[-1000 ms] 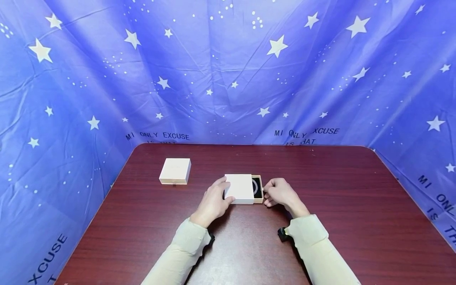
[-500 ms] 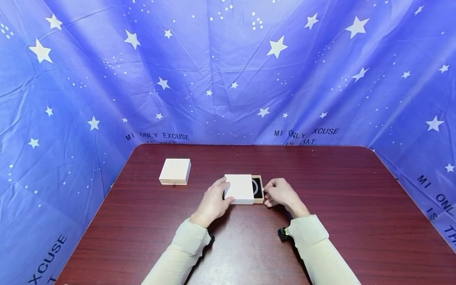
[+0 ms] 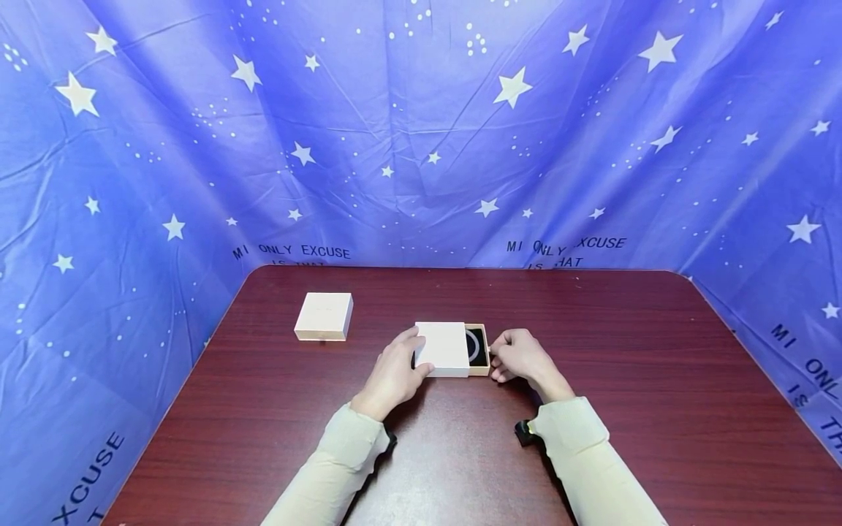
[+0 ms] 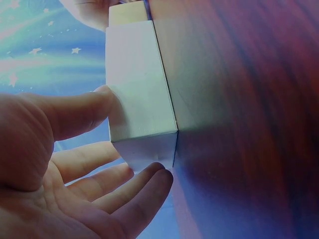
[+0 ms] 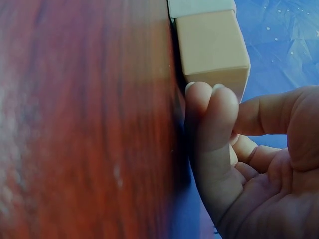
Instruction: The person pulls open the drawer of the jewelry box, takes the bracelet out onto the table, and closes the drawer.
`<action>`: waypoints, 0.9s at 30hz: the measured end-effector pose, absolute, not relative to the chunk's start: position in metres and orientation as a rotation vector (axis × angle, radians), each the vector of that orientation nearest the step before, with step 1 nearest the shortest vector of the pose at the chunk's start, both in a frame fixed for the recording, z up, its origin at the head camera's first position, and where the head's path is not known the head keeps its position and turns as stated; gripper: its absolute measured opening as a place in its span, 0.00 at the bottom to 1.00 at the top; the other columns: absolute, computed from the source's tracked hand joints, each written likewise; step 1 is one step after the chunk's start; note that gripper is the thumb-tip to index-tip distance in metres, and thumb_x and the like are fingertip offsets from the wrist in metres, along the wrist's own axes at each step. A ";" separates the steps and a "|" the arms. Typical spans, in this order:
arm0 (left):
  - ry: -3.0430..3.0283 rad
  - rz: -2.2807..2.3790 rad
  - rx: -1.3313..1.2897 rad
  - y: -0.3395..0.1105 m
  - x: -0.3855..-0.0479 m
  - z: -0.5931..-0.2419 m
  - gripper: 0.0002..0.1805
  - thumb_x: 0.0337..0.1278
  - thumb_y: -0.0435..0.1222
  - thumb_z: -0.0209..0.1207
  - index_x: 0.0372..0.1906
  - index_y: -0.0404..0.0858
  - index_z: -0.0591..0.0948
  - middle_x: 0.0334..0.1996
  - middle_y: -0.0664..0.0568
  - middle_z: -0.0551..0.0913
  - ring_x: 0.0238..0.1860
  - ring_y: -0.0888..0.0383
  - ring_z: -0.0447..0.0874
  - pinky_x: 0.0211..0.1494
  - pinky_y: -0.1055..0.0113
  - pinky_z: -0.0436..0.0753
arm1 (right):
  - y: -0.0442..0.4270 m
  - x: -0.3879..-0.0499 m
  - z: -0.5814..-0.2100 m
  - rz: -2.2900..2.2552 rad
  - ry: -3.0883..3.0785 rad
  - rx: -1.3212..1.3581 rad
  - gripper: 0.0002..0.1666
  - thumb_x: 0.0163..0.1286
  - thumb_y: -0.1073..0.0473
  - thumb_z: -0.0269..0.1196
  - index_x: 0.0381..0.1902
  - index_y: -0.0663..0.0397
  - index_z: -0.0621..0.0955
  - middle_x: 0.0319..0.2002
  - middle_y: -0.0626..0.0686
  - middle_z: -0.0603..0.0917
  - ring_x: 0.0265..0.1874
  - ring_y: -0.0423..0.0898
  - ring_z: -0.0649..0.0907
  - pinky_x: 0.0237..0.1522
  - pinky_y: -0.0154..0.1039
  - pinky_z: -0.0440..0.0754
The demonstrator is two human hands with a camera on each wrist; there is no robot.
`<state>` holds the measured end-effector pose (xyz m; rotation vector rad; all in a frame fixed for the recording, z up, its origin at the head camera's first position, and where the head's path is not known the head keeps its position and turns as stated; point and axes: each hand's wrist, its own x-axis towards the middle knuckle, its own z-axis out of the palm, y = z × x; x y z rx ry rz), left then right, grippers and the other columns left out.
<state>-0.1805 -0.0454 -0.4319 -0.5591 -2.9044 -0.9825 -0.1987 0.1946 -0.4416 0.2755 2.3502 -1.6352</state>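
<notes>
A white box sleeve (image 3: pixel 442 349) lies at mid-table with its tan-edged drawer (image 3: pixel 479 370) partly out on the right. Inside the drawer a pale ring (image 3: pixel 473 345) shows on black lining, its left part hidden under the sleeve. My left hand (image 3: pixel 393 371) grips the sleeve's left end, thumb on the near side and fingers around the end, also seen in the left wrist view around the white sleeve (image 4: pixel 139 79). At the drawer's outer end, my right hand (image 3: pixel 522 358) has curled fingers and thumb pinching at its front; the pinched tab is mostly hidden.
A second white box (image 3: pixel 324 315), closed, sits at the back left of the dark red wooden table (image 3: pixel 592 314). A blue curtain (image 3: pixel 408 95) with white stars hangs behind and beside the table.
My right hand has moved slightly right, and the drawer has slid a little further out of the sleeve. My left hand and the sleeve have stayed in place.
</notes>
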 end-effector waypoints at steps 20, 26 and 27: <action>-2.924 -0.988 -0.538 -0.045 -0.181 -0.432 0.25 0.56 0.38 0.65 0.58 0.36 0.77 0.66 0.46 0.69 0.64 0.46 0.70 0.63 0.49 0.70 | 0.197 -0.197 -0.441 -1.635 2.348 0.280 0.07 0.66 0.70 0.50 0.34 0.71 0.74 0.23 0.60 0.77 0.14 0.47 0.81 0.20 0.39 0.83; -2.901 -0.992 -0.554 -0.045 -0.181 -0.433 0.25 0.55 0.38 0.66 0.58 0.34 0.77 0.65 0.44 0.70 0.63 0.45 0.71 0.62 0.50 0.71 | 0.198 -0.197 -0.442 -1.636 2.349 0.276 0.08 0.66 0.70 0.49 0.34 0.72 0.74 0.23 0.60 0.77 0.15 0.47 0.82 0.21 0.40 0.83; -2.897 -0.990 -0.558 -0.045 -0.181 -0.433 0.25 0.55 0.37 0.66 0.58 0.34 0.77 0.65 0.44 0.70 0.63 0.45 0.71 0.62 0.50 0.71 | 0.198 -0.197 -0.442 -1.636 2.349 0.277 0.08 0.65 0.70 0.49 0.34 0.72 0.74 0.23 0.60 0.77 0.15 0.47 0.82 0.21 0.40 0.83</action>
